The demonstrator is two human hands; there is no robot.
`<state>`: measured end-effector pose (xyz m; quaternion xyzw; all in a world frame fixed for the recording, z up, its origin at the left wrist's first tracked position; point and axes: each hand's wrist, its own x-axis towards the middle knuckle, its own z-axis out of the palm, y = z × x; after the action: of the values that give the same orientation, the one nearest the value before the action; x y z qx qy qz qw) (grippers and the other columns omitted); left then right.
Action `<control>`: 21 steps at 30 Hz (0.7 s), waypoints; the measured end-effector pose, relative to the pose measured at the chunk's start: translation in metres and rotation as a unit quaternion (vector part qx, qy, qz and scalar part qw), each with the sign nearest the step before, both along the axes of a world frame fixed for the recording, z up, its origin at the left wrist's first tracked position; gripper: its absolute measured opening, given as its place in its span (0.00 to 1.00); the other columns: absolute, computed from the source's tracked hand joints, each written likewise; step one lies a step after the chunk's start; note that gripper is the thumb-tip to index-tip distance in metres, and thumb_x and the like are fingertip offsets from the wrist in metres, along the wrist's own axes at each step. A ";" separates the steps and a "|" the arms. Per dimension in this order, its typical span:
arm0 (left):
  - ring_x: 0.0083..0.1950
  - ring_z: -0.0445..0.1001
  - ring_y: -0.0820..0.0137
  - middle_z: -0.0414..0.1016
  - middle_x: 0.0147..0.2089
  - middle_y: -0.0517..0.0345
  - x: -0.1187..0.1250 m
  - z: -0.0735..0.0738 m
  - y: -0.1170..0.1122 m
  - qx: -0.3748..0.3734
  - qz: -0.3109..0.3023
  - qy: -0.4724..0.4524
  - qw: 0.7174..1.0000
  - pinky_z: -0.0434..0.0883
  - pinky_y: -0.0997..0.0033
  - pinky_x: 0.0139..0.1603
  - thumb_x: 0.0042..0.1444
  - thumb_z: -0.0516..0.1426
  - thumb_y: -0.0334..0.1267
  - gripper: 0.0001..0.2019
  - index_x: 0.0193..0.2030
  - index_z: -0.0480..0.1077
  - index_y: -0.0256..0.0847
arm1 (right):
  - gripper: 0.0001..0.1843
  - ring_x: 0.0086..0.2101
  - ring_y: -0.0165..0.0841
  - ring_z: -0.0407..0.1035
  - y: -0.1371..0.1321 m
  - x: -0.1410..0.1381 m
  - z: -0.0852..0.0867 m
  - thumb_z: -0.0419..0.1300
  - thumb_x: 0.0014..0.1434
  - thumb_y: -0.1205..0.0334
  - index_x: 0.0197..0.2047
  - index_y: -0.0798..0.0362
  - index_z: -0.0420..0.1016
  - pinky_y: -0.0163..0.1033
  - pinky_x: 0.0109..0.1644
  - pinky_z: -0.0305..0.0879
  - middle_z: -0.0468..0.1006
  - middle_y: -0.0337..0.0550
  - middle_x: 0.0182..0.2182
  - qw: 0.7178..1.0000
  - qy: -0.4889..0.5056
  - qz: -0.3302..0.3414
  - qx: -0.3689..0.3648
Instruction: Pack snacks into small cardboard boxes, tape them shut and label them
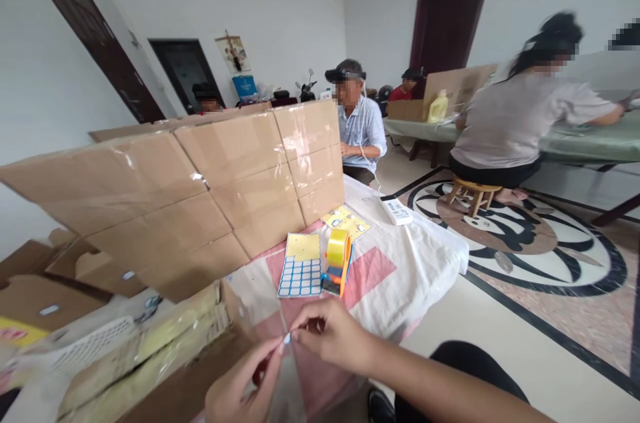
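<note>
Currently pinching a small white label (pixel 287 338) between fingers of left hand (pixel 246 380) and right hand (pixel 333 336), above the table (pixel 425 253) toward its near edge; best held lightly by the rim, without creasing.

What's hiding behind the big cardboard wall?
Behind the cardboard wall, a blue-shirted person and the top of another person's head partly show; anything lower is covered.

small white piece (pixel 287 338) partly hidden between fingertips of left hand (pixel 247 380) and right hand (pixel 333 336), any marking too small to tell, left hand and open carton (pixel 200 370) cut off by bottom edge, yellow packet (pixel 23 333) by left edge, seated co-worker (pixel 520 113) blurred
</note>
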<state>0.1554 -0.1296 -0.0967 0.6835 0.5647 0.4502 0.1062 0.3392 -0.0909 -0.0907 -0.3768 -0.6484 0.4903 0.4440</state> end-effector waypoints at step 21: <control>0.71 0.64 0.58 0.74 0.62 0.85 -0.227 0.044 0.059 -0.297 0.210 0.180 0.914 0.55 0.42 0.70 0.61 0.53 0.59 0.20 0.56 0.74 0.61 | 0.11 0.30 0.30 0.64 0.094 -0.046 -0.039 0.50 0.70 0.63 0.48 0.47 0.73 0.36 0.28 0.43 0.75 0.38 0.40 0.901 -0.322 0.150 0.249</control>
<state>-0.0718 -0.0710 -0.0526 0.5555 0.8126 0.1424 0.1039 0.2933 0.0033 -0.1294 -0.2898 -0.9059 0.2250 0.2115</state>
